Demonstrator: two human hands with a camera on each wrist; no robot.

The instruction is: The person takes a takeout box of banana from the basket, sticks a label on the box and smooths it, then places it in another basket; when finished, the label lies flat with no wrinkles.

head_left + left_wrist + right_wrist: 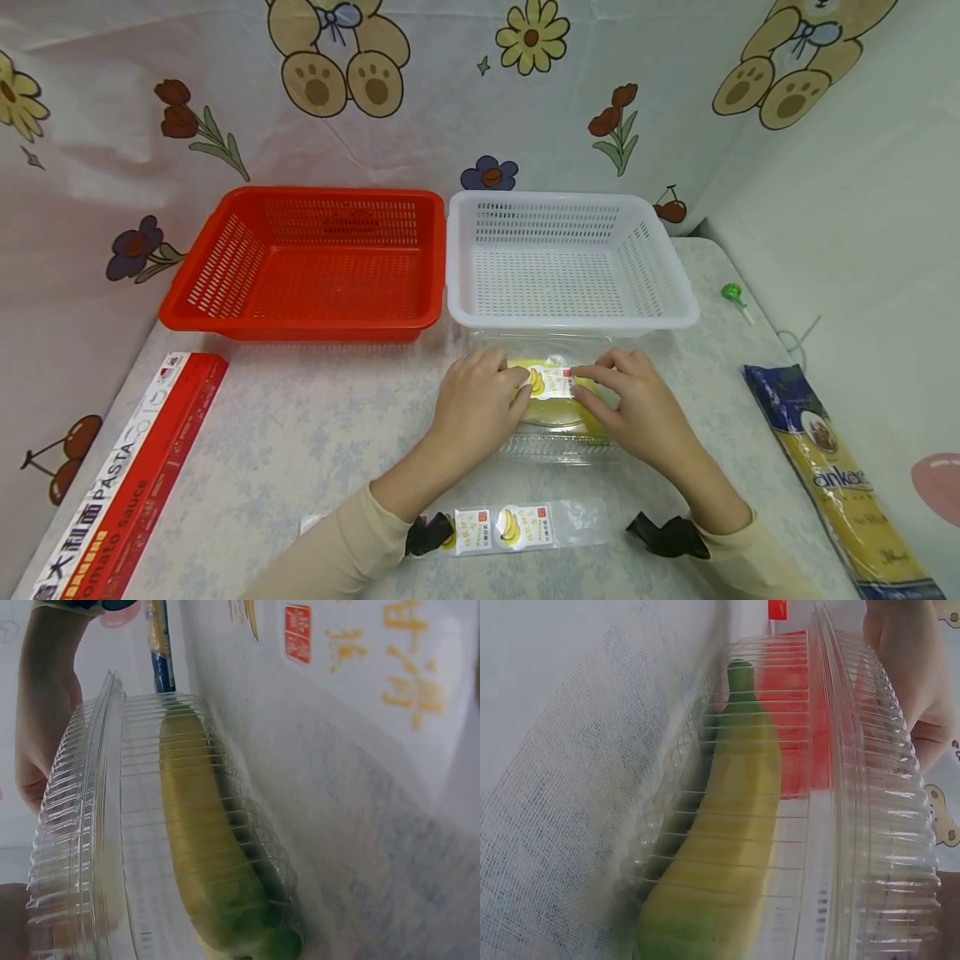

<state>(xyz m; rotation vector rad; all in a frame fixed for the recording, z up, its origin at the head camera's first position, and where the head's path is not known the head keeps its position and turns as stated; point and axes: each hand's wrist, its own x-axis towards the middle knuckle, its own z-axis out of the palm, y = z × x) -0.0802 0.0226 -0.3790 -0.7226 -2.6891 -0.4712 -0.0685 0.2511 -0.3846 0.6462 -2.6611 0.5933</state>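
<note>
Currently, left hand (pixel 480 402) and right hand (pixel 639 410) pinch a banana-print label (pixel 553 382) by its left and right ends, over a clear container (pixel 557 450) with banana (pixel 739 799) inside, just near of white basket (pixel 573 322).

Fingers (pixel 602 377) partly cover the white banana-print label (pixel 553 382); the right wrist view's edge crops the yellow-green banana (pixel 724 817).

Plain cream sleeves (pixel 333 554) end along the forearms. A crumpled black band (pixel 430 534) shows just beside the left cuff (pixel 381 518); across from that cuff, another black band (pixel 667 536) adjoins the right sleeve (pixel 750 554).
</note>
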